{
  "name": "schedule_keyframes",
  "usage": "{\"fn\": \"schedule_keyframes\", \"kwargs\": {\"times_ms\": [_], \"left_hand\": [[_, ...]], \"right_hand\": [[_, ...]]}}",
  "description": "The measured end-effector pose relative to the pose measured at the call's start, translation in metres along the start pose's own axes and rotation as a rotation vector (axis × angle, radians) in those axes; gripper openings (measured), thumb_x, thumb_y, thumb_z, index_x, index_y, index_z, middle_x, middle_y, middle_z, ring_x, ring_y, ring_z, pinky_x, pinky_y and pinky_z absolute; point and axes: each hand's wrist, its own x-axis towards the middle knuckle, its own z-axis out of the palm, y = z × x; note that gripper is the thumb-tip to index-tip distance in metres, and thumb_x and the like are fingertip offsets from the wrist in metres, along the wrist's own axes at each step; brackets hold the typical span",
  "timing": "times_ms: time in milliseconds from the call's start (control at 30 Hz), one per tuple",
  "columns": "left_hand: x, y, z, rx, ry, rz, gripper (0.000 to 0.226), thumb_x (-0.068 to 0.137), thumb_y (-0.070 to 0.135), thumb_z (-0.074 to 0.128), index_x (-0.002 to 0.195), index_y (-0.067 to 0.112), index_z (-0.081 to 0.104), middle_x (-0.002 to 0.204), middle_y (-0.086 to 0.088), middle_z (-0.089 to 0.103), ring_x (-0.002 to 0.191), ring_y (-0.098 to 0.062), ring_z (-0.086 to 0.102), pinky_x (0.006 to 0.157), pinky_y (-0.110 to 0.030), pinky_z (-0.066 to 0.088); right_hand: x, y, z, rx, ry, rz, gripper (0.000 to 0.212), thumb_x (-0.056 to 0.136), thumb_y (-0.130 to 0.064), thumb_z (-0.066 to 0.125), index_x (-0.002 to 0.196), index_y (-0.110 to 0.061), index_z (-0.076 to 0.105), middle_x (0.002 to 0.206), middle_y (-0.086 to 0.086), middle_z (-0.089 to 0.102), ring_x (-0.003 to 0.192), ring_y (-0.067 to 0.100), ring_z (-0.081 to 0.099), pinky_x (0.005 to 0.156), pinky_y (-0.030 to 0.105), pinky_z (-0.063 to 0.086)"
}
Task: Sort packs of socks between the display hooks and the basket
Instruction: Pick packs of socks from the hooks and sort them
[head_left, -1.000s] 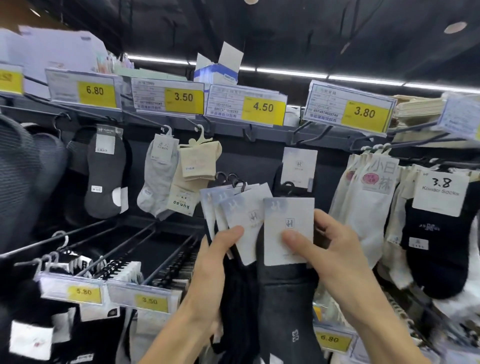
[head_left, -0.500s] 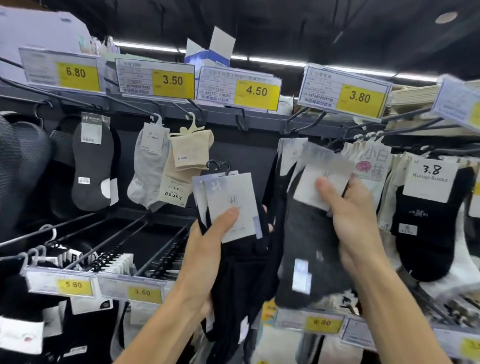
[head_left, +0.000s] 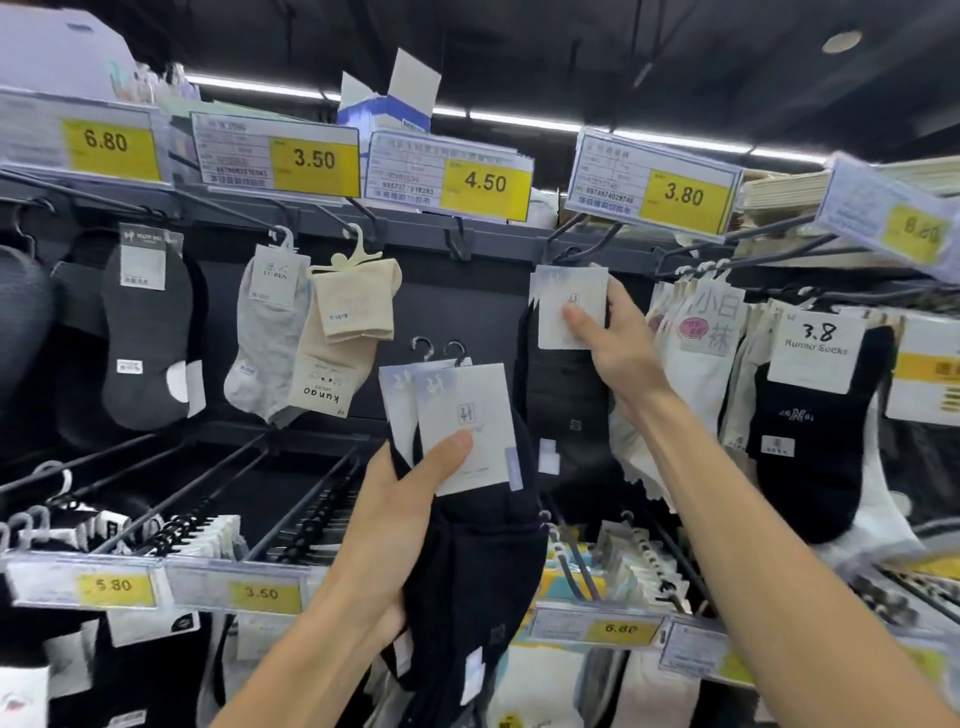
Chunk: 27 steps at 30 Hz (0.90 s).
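My left hand (head_left: 402, 512) grips two dark sock packs (head_left: 472, 561) with white header cards, thumb pressed on the front card, held below the 4.50 tag. My right hand (head_left: 613, 348) is raised to the upper hook (head_left: 582, 236) under the 3.80 tag and pinches the white card of a dark grey sock pack (head_left: 566, 395) that hangs at that hook. I cannot tell whether its hanger is on the hook. No basket is in view.
Grey and beige sock packs (head_left: 306, 338) hang left under the 3.50 tag, white packs (head_left: 701, 353) and a black Kunao pack (head_left: 821, 415) hang right. Long bare hooks (head_left: 218, 483) stick out at lower left above price rails.
My right hand has carried one dark grey pack up and right from the bunch to the hook under the 3.80 tag. My left hand keeps the remaining packs, held slightly higher.
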Motion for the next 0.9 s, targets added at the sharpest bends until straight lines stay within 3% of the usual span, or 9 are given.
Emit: {"fn": "schedule_keyframes", "kwargs": {"times_ms": [100, 167, 267, 367, 500, 567, 700, 767, 900], "left_hand": [[0.000, 0.001, 0.001, 0.019, -0.028, -0.018, 0.022, 0.072, 0.035, 0.074, 0.094, 0.035, 0.078, 0.102, -0.002, 0.079, 0.092, -0.020, 0.076, 0.066, -0.024, 0.060], [-0.001, 0.002, 0.001, 0.022, -0.028, -0.023, 0.024, 0.072, 0.034, 0.075, 0.096, 0.033, 0.078, 0.103, -0.002, 0.079, 0.093, -0.020, 0.076, 0.067, -0.024, 0.060], [0.000, 0.004, -0.002, 0.021, -0.029, -0.008, 0.023, 0.075, 0.030, 0.075, 0.098, 0.027, 0.078, 0.104, -0.004, 0.078, 0.094, -0.022, 0.076, 0.069, -0.025, 0.060], [0.002, 0.005, -0.005, 0.037, -0.043, 0.027, 0.027, 0.074, 0.030, 0.076, 0.100, 0.025, 0.077, 0.104, -0.005, 0.078, 0.095, -0.023, 0.076, 0.073, -0.026, 0.061], [0.007, 0.005, -0.004, 0.075, -0.086, 0.105, 0.028, 0.074, 0.029, 0.075, 0.101, 0.022, 0.077, 0.101, -0.008, 0.079, 0.093, -0.026, 0.076, 0.073, -0.028, 0.061], [0.009, 0.005, -0.002, 0.109, -0.106, 0.153, 0.025, 0.075, 0.033, 0.072, 0.098, 0.025, 0.078, 0.098, -0.006, 0.079, 0.090, -0.023, 0.076, 0.071, -0.025, 0.060], [0.013, 0.004, -0.003, 0.284, -0.200, 0.221, 0.019, 0.088, 0.043, 0.063, 0.099, 0.035, 0.077, 0.097, 0.004, 0.079, 0.092, -0.012, 0.075, 0.071, -0.017, 0.056], [0.013, 0.001, -0.010, 0.420, -0.226, 0.216, 0.026, 0.095, 0.051, 0.056, 0.107, 0.034, 0.073, 0.101, 0.009, 0.078, 0.097, -0.011, 0.073, 0.081, -0.028, 0.059], [0.010, -0.009, -0.030, 1.098, -0.102, 0.240, 0.063, 0.079, 0.077, 0.028, 0.138, 0.056, 0.033, 0.105, 0.037, 0.062, 0.103, 0.001, 0.062, 0.092, -0.038, 0.050]], "right_hand": [[0.004, 0.004, -0.003, -0.101, -0.051, 0.021, 0.066, 0.100, -0.014, 0.059, 0.156, -0.013, 0.025, 0.142, 0.005, 0.056, 0.123, 0.013, 0.058, 0.096, 0.016, 0.050], [0.005, 0.002, -0.004, -0.137, -0.052, 0.049, 0.068, 0.099, -0.013, 0.060, 0.157, -0.012, 0.024, 0.143, 0.004, 0.055, 0.124, 0.013, 0.057, 0.101, 0.019, 0.048], [-0.009, -0.009, -0.001, -0.173, 0.166, 0.062, 0.067, 0.098, -0.020, 0.062, 0.155, -0.012, 0.028, 0.136, 0.003, 0.055, 0.126, 0.016, 0.054, 0.108, 0.029, 0.044], [-0.060, -0.030, 0.010, -0.063, 0.318, -0.104, 0.052, 0.096, -0.028, 0.063, 0.144, -0.020, 0.046, 0.132, -0.004, 0.059, 0.122, 0.002, 0.054, 0.097, 0.009, 0.043], [-0.123, -0.052, 0.028, 0.103, -0.223, -0.110, 0.042, 0.088, -0.038, 0.066, 0.130, -0.035, 0.061, 0.118, -0.013, 0.070, 0.111, 0.002, 0.065, 0.086, 0.013, 0.051], [-0.130, -0.055, 0.035, 0.124, -0.336, -0.072, 0.032, 0.086, -0.035, 0.070, 0.117, -0.039, 0.066, 0.112, -0.010, 0.073, 0.105, 0.007, 0.069, 0.082, 0.018, 0.054], [-0.123, -0.047, 0.034, 0.265, -0.297, 0.011, 0.023, 0.086, -0.027, 0.071, 0.109, -0.028, 0.070, 0.108, 0.003, 0.075, 0.101, 0.020, 0.071, 0.083, 0.032, 0.057], [-0.114, -0.040, 0.030, 0.395, -0.211, 0.057, 0.024, 0.088, -0.024, 0.070, 0.112, -0.022, 0.070, 0.112, 0.006, 0.074, 0.104, 0.023, 0.071, 0.083, 0.032, 0.058], [-0.076, -0.030, 0.009, 0.421, 0.178, 0.110, 0.023, 0.096, -0.009, 0.060, 0.117, -0.014, 0.063, 0.108, -0.003, 0.076, 0.103, 0.012, 0.071, 0.090, 0.029, 0.056]]}}
